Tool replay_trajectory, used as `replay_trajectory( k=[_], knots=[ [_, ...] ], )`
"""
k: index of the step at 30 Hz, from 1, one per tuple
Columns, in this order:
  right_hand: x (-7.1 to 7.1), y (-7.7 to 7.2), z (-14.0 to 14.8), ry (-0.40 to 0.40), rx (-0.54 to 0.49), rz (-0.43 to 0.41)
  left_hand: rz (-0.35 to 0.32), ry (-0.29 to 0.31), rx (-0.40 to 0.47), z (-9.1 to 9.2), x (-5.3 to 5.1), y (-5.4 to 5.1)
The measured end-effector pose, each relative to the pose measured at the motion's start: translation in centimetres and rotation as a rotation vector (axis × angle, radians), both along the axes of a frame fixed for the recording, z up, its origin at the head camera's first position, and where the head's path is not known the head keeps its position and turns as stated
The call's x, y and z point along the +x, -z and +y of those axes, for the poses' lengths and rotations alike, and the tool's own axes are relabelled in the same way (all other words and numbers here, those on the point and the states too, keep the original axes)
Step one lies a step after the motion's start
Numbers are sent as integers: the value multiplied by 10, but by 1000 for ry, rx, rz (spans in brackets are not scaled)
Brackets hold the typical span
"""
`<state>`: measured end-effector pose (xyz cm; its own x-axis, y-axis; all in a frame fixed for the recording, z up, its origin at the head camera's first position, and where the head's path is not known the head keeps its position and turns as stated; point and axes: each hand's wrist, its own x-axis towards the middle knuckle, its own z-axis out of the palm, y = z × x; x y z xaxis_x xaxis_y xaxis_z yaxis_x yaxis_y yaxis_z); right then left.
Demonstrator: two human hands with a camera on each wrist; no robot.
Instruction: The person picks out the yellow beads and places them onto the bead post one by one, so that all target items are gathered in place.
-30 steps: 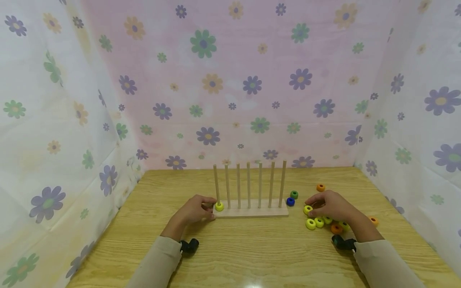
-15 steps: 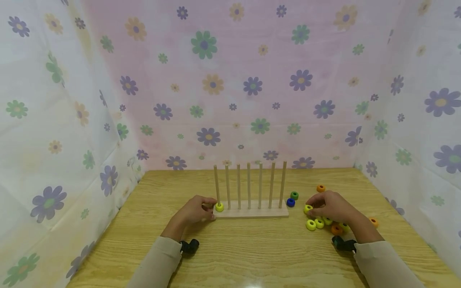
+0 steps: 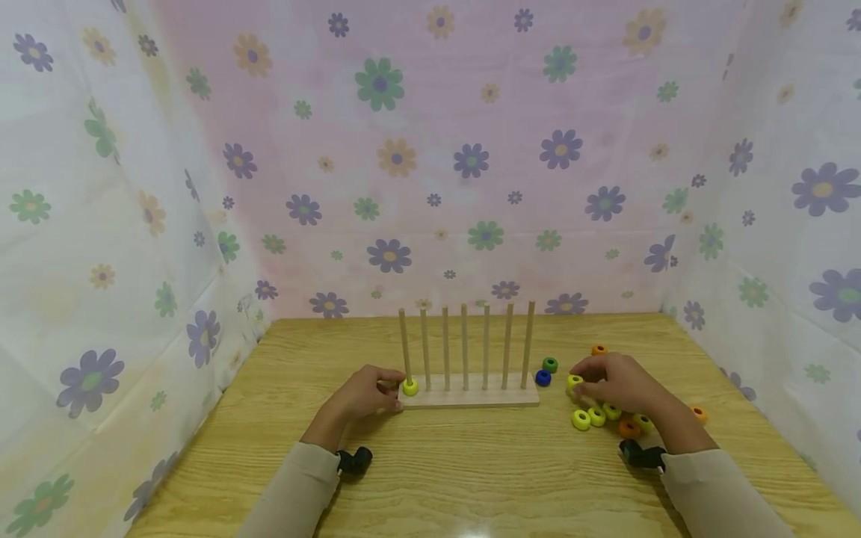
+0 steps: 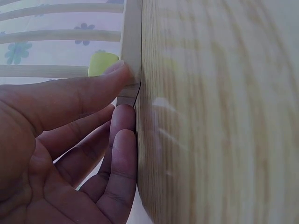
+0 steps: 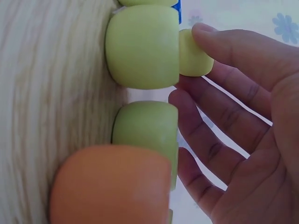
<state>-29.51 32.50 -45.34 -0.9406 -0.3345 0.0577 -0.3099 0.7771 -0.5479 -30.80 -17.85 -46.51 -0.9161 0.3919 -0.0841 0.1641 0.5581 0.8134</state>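
A wooden peg stand (image 3: 471, 399) with several upright rods sits mid-table in the head view. One yellow bead (image 3: 410, 388) is threaded at the bottom of its leftmost rod. My left hand (image 3: 363, 390) grips the left end of the stand's base, thumb on the edge in the left wrist view. On the right, my right hand (image 3: 624, 382) pinches another yellow bead (image 5: 194, 56) between thumb and fingers, lifted slightly off the table. Below that hand lie several loose yellow beads (image 3: 581, 420) and an orange bead (image 3: 629, 429), partly hidden by hand and wrist.
A green bead (image 3: 550, 365) and a blue bead (image 3: 542, 378) lie just beyond the stand's right end. Farther back is one orange bead (image 3: 599, 350), with another orange bead (image 3: 699, 415) right of the right wrist. Flowered cloth (image 3: 444, 187) encloses the table (image 3: 457, 471).
My right hand has raised the pinched yellow bead a little from the table. The left hand and the stand have stayed in place.
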Motion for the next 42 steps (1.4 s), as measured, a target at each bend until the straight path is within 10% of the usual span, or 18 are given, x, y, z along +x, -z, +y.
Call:
replay_trajectory(
  k=[42],
  knots=[
    [14, -29, -17, -13, -7, 121, -14, -18, 8, 1, 3, -2]
  ],
)
